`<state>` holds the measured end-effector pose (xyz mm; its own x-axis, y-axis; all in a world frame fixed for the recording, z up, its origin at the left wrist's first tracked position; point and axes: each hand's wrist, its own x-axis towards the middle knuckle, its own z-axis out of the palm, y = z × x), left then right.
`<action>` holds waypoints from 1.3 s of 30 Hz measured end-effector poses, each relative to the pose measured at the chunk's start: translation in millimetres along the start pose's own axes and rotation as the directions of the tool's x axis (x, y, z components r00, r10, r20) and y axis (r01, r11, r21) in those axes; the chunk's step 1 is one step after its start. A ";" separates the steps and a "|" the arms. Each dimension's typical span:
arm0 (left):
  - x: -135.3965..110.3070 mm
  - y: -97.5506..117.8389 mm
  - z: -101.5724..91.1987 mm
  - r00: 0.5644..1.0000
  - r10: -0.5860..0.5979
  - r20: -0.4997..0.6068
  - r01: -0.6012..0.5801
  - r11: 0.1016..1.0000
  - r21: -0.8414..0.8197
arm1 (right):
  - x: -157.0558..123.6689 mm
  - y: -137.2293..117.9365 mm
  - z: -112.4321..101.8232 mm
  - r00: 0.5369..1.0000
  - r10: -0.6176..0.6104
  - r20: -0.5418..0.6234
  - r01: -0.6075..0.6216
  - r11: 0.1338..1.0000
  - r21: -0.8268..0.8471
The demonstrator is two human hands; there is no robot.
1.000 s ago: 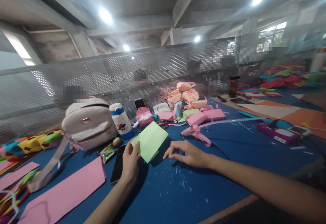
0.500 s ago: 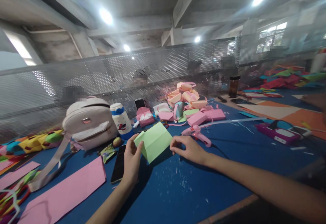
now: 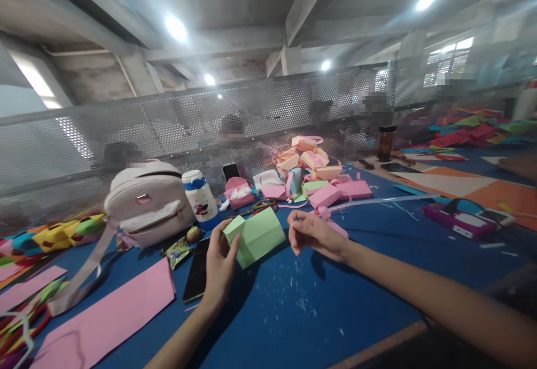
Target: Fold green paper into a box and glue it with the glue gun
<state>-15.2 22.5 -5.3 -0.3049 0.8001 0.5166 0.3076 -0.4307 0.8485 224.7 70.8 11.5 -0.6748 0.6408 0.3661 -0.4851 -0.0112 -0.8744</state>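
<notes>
My left hand [image 3: 220,265] holds a folded light green paper [image 3: 257,236] by its left edge, lifted a little above the blue table [image 3: 293,307]. My right hand [image 3: 314,233] hovers just right of the paper with its fingers curled loosely and nothing visible in them. It partly covers a pink glue gun [image 3: 331,221] that lies behind it.
A black phone [image 3: 196,270] lies under my left wrist. A beige backpack [image 3: 145,201] and white bottle [image 3: 200,198] stand at the left, beside a pink sheet [image 3: 104,318]. Pink paper boxes [image 3: 312,173] pile up behind; a purple device [image 3: 459,218] lies right. A mesh screen [image 3: 168,128] backs the table.
My left hand turned the green paper and raised it slightly. My right hand lifted off the table, moved up and right to the paper's edge, then curled in front of the glue gun.
</notes>
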 end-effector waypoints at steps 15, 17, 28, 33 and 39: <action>-12.8 7.9 0.2 0.968 0.215 0.131 -0.240 0.944 0.224 | -5.1 3.1 13.1 0.906 -0.422 -0.016 0.245 0.556 -0.794; -16.9 11.7 1.6 0.961 0.237 0.145 -0.266 0.936 0.232 | -3.9 0.9 17.1 0.864 -0.501 0.055 0.298 0.420 -0.857; -21.4 25.1 5.1 0.983 0.124 0.137 -0.139 0.985 0.107 | 27.3 -6.4 30.3 0.823 -0.502 0.266 0.323 0.028 -0.946; -21.1 24.0 4.0 0.991 0.058 0.121 -0.069 0.994 0.083 | 33.8 -1.9 31.1 0.817 -0.473 0.329 0.336 -0.073 -0.939; -21.1 22.4 3.8 0.992 0.047 0.121 -0.059 0.994 0.094 | 32.1 7.8 31.7 0.819 -0.480 0.315 0.320 -0.073 -0.945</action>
<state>1.6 -2.5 2.3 -0.1788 0.8234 0.5386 0.4082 -0.4360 0.8021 181.6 67.0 26.5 -0.4950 0.2887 0.8195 0.3450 0.9310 -0.1195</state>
